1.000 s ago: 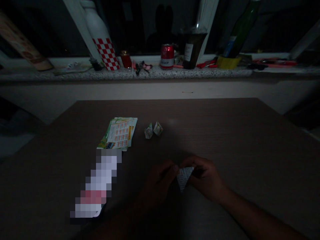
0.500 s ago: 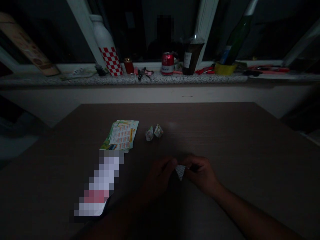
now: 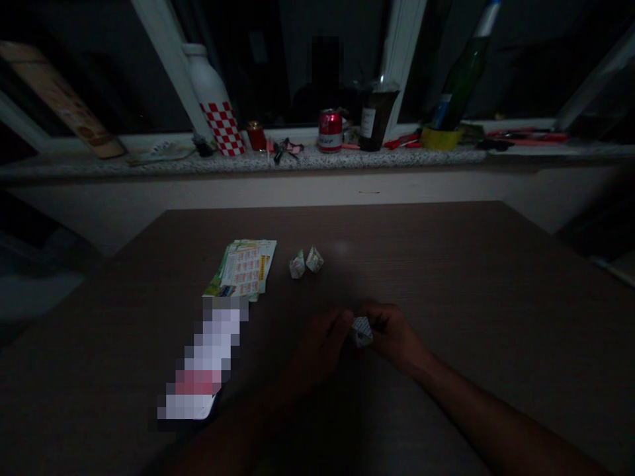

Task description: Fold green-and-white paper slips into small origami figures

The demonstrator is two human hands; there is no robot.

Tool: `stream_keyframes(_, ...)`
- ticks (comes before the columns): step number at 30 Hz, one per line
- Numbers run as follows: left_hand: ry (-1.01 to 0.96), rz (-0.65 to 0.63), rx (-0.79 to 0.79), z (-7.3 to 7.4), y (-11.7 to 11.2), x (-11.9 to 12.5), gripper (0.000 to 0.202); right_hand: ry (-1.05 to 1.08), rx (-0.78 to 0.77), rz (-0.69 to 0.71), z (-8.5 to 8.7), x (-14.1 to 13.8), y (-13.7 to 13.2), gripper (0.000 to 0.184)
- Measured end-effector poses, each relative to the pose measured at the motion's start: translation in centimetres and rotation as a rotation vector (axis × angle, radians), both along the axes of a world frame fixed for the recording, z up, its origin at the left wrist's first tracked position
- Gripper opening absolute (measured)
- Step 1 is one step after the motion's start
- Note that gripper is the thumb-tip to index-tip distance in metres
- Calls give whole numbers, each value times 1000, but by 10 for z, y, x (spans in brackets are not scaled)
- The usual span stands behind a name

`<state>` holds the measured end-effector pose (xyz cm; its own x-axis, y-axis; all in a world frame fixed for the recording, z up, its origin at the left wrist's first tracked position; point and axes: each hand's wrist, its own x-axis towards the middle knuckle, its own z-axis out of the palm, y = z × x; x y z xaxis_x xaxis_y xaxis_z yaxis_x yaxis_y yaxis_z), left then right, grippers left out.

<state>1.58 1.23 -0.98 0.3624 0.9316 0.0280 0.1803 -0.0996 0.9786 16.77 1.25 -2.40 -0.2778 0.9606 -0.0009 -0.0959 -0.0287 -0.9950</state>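
Between my two hands is a small folded paper piece (image 3: 362, 332), printed with fine text and now showing a squarish, faceted form. My left hand (image 3: 325, 340) pinches its left side, thumb on top. On its right side the fingers of my right hand (image 3: 394, 334) are closed; they are partly in shadow. Two similar folded paper shapes, a left one (image 3: 297, 265) and a right one (image 3: 314, 260), rest on the table beyond my hands. To their left lies a stack of printed paper sheets (image 3: 243, 268), green and white with orange print.
A phone (image 3: 206, 363) with a blurred-out screen lies left on the wooden table (image 3: 446, 264). Along the granite sill (image 3: 173, 160) stand a red-and-white checked bottle (image 3: 223, 125), a red can (image 3: 330, 130), a dark pouch (image 3: 373, 122) and a green bottle (image 3: 461, 79) by a yellow tape roll (image 3: 441, 138).
The paper piece has turned in my fingers, from a downward-pointing triangle to a squarish, faceted face. My right hand has shifted slightly left and up. The view has moved a little.
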Motion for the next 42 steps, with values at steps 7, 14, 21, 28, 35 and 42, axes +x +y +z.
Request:
stream_keyframes(7, 7, 1, 36, 0, -2, -2, 41, 40, -60, 17, 4, 0, -2, 32)
stream_keyframes(14, -10, 253, 28, 3, -7, -3, 36, 95, 73, -80, 6, 2, -8, 22)
stream_keyframes(21, 71, 348, 162, -4, -10, -2, 26, -17, 174, -33, 9, -5, -13, 9)
stream_keyframes(28, 203, 43, 249, 1, -10, -9, 32, -155, 386, -313, 14, 6, -12, 4)
stream_keyframes(35, 188, -31, 495, 7, -1, -27, 25, -352, 598, -33, 21, 25, -6, 18)
stream_keyframes(42, 125, 45, 348, 14, 2, -25, 7, -303, 511, -137, 18, 24, -10, 14)
